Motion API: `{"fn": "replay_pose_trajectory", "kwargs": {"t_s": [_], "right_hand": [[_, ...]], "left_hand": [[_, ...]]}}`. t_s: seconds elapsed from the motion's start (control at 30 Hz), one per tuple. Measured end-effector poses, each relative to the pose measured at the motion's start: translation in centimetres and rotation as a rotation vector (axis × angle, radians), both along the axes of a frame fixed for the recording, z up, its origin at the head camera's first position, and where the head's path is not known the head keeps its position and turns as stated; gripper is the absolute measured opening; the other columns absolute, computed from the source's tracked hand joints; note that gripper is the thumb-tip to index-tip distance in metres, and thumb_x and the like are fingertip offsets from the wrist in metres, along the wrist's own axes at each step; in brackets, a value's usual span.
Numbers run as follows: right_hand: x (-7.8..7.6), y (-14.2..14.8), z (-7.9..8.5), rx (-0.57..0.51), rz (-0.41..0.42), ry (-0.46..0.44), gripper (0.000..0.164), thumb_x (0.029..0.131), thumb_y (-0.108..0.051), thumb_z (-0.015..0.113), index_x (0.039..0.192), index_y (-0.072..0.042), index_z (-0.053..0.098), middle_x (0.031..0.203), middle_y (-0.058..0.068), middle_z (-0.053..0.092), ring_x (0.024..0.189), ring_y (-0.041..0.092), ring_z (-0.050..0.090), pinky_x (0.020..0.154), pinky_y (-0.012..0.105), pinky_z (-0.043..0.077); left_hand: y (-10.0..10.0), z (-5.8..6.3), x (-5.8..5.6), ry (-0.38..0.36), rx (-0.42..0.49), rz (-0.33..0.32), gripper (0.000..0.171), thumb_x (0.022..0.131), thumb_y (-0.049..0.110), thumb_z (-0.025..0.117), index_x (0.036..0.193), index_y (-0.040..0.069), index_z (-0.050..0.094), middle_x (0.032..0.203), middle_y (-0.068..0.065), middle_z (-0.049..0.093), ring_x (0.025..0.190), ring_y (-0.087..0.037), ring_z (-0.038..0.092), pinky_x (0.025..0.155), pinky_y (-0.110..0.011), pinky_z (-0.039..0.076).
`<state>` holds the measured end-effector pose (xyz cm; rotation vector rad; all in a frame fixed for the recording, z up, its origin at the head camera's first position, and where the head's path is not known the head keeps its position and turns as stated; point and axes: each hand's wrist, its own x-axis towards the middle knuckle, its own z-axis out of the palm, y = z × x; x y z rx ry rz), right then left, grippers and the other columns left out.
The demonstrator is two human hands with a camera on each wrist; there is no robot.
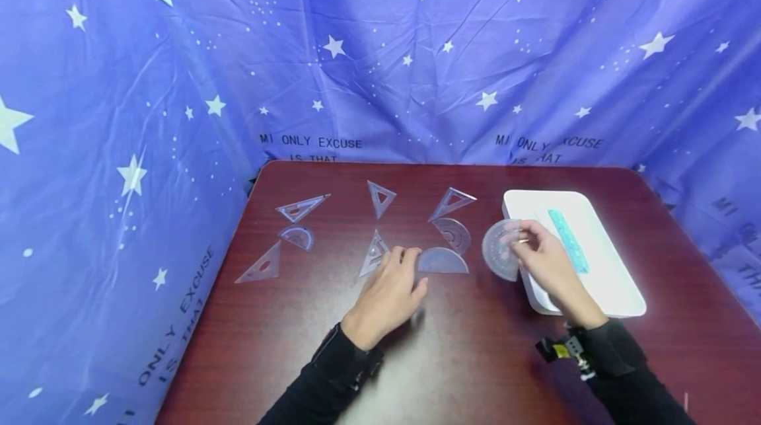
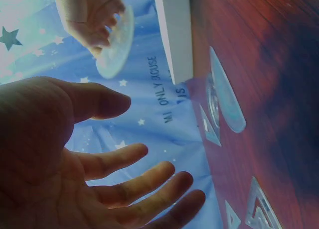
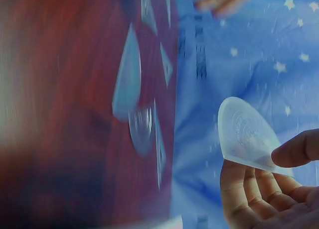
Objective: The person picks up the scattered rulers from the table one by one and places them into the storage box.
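Note:
My right hand [image 1: 549, 270] pinches a clear protractor [image 1: 498, 250] between thumb and fingers, raised off the table by the white tray's left edge. In the right wrist view, the thumb presses on the face of that protractor [image 3: 246, 134] and the fingers lie behind it. My left hand [image 1: 386, 296] hovers over the table with loosely bent, spread fingers; nothing is in it in the left wrist view. Nearest to it are a clear set square [image 1: 366, 266], partly hidden by its fingers, and a protractor [image 1: 442, 262]. Another protractor [image 1: 456, 235] lies just behind.
A white tray [image 1: 615, 289] at the right holds a teal ruler [image 1: 567, 240]. Farther back lie set squares, one at centre [image 1: 374, 192] and one right of it [image 1: 441, 208]. At the left are a small protractor [image 1: 297, 235] and two set squares. A starry blue curtain [image 1: 380, 81] hangs behind.

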<state>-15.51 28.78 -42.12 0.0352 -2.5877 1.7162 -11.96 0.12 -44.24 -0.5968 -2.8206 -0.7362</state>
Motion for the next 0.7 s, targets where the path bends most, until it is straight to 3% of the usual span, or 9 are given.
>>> {"fn": "replay_pose_trajectory", "kwargs": {"t_s": [0.23,0.3,0.5,0.7], "right_hand": [[-3.9,5.6,1.0,0.175,-0.025,0.022,0.038,0.104,-0.002,0.051,0.139,0.013,0.055,0.087,-0.021,0.068,0.075,-0.003,0.066,0.065,0.023,0.061],[-5.1,6.9,1.0,0.249,-0.035,0.018,0.037,0.105,-0.005,0.052,0.137,0.012,0.058,0.088,-0.014,0.071,0.074,-0.003,0.066,0.064,0.024,0.061],[-8.1,10.0,0.2,0.440,-0.049,-0.021,0.035,0.104,-0.010,0.055,0.133,0.007,0.064,0.104,0.022,0.077,0.075,0.004,0.067,0.064,0.027,0.060],[-10.5,12.4,-1.3,0.607,-0.038,-0.088,0.038,0.102,-0.018,0.056,0.132,0.003,0.065,0.111,0.030,0.071,0.086,0.030,0.065,0.067,0.034,0.049]], "left_hand": [[-0.8,-0.7,-0.1,-0.038,-0.046,0.020,0.046,0.100,0.027,0.073,0.139,0.005,0.066,0.132,-0.018,0.068,0.122,-0.034,0.066,0.101,-0.048,0.058],[-1.0,-0.9,-0.1,-0.050,-0.057,0.030,0.046,0.100,0.028,0.073,0.139,0.005,0.066,0.133,-0.018,0.068,0.123,-0.035,0.065,0.101,-0.049,0.058],[-1.2,-1.3,0.0,-0.058,-0.094,0.057,0.047,0.100,0.030,0.074,0.139,0.005,0.066,0.132,-0.017,0.067,0.122,-0.035,0.064,0.100,-0.049,0.058],[-1.0,-1.4,0.1,-0.059,-0.111,0.060,0.046,0.100,0.031,0.073,0.137,0.005,0.067,0.131,-0.017,0.068,0.121,-0.034,0.064,0.096,-0.050,0.059]]}}
